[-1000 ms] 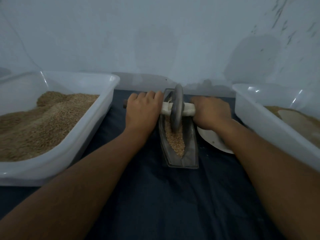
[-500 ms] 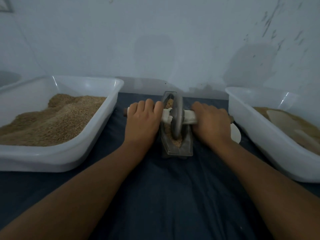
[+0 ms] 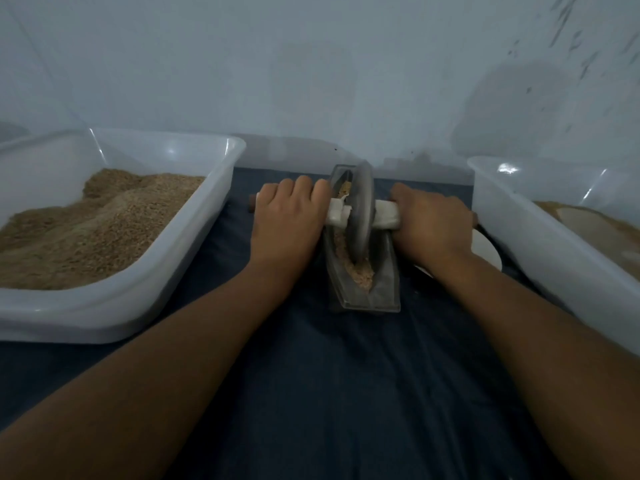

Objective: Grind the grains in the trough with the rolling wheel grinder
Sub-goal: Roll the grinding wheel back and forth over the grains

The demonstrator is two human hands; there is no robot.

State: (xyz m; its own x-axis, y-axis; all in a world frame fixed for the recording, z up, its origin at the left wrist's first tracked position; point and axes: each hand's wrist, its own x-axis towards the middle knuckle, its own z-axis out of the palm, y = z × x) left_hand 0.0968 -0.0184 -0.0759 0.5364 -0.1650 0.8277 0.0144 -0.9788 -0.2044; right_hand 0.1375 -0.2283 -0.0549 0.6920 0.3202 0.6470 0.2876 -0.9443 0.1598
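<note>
A narrow metal trough (image 3: pixel 382 292) lies lengthwise on the dark cloth, holding brown grains (image 3: pixel 360 275). A grey metal wheel (image 3: pixel 363 211) stands upright in the trough on a white-wrapped axle handle (image 3: pixel 386 216). My left hand (image 3: pixel 287 220) grips the left end of the handle and my right hand (image 3: pixel 431 226) grips the right end, both with fingers curled over it. The wheel sits around the middle of the trough, with grains showing before and behind it.
A large white tub (image 3: pixel 194 237) heaped with grain stands to the left. Another white tub (image 3: pixel 540 244) with grain and a pale scoop is on the right. A white plate (image 3: pixel 486 251) lies between the trough and the right tub. A wall is close behind.
The wheel rolled from the far part of the trough toward the near end half a second ago, then back toward the middle now. Both hands stayed on the handle.
</note>
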